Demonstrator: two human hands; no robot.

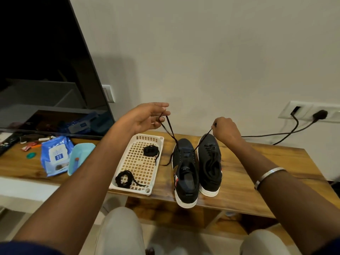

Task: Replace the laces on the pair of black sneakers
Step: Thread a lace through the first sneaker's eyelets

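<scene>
- Since both ends of 1 lace (pixel 172 132) are pulled up out of the toe eyelets of the left sneaker (pixel 185 172), this looks like the very start of lacing that shoe, evening out the 2 ends before crossing them.
- Left hand (pixel 147 117) has its grip pinched on 1 end, fingers curled round it, held up and to the left above the basket.
- Right hand (pixel 225 129) is closed in a pinch on the other end, held above the toe of the right sneaker (pixel 210 162).
- Both sneakers sit side by side on the wooden table (pixel 257 162), toes toward the wall. The right one already has a lace through it, though I can't tell if it's the new one or the old.
- 2 coiled black laces (pixel 150 150) lie in the white basket (pixel 136 162) just beside the left sneaker, so there's spare lace around, old or new I can't say.
- Next move, I'd guess: match the 2 ends for length, then drop 1 and feed its tip through the next eyelet across. Needs a fine pinch right at the tip, and the shoe may slide since nothing's holding it down.
- Other stuff: a wipes pack (pixel 56 155) and a TV (pixel 46 70) off to the left.
</scene>
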